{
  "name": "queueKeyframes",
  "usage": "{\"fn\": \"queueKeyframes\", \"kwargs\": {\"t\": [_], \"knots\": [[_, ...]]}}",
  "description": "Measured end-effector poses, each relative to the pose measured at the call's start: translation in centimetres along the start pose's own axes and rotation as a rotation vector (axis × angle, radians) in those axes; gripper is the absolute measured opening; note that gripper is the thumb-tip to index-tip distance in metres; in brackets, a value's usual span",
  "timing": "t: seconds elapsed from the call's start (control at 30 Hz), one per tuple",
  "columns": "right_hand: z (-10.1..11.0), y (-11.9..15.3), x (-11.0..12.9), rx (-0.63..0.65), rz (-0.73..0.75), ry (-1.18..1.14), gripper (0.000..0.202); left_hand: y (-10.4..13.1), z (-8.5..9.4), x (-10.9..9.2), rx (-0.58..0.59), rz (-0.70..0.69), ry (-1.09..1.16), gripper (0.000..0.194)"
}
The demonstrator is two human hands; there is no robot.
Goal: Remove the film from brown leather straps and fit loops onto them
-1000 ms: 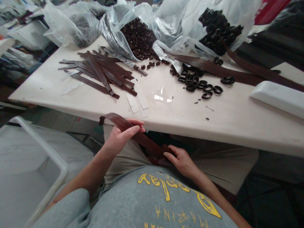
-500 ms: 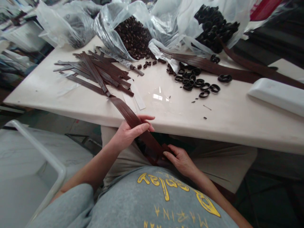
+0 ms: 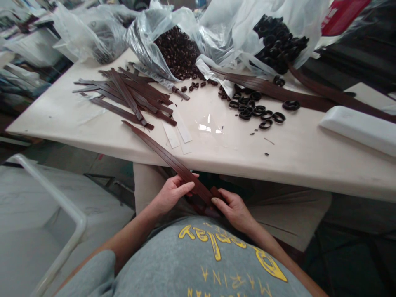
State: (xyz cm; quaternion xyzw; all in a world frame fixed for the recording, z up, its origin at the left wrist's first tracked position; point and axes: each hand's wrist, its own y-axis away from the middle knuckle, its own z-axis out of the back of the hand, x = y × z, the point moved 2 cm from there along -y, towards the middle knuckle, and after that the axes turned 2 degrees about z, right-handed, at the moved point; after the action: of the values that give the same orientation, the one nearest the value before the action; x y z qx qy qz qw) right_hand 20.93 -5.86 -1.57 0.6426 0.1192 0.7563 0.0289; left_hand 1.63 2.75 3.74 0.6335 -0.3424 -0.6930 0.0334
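A long brown leather strap [image 3: 161, 153] with stitched lines runs from the table top over its front edge to my lap. My left hand [image 3: 175, 193] grips it just off the edge, thumb on top and fingers underneath. Close by on the right, my right hand [image 3: 235, 208] pinches the strap's near part, where a short end shows above the fingers. Below the hands the strap's lower part is dark and partly hidden. Beyond its far tip lies a pile of narrow brown leather strips [image 3: 133, 93], beside white paper strips [image 3: 183, 128].
Dark leather loops [image 3: 260, 110] lie scattered right of centre. Plastic bags hold small brown pieces [image 3: 177, 53] and black loops [image 3: 276, 41]. Wide brown straps [image 3: 275, 90] and a white block [image 3: 355, 128] occupy the right side. A white metal frame [image 3: 58, 194] stands at my left.
My left hand has slid down the strap towards my right hand. The strap now lies straighter, its far tip apart from the strip pile. The right hand stays nearly still.
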Motion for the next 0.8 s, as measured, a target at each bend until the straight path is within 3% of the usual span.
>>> {"fn": "queueKeyframes", "kwargs": {"t": [0.6, 0.8], "knots": [[0.0, 0.1, 0.3, 0.033, -0.008, -0.064, 0.029, 0.1, -0.5, 1.8, 0.042, 0.045, 0.112, 0.039], [0.0, 0.1, 0.4, 0.057, 0.01, -0.053, 0.033, 0.1, 0.2, 1.4, -0.046, -0.004, 0.139, 0.038]]}}
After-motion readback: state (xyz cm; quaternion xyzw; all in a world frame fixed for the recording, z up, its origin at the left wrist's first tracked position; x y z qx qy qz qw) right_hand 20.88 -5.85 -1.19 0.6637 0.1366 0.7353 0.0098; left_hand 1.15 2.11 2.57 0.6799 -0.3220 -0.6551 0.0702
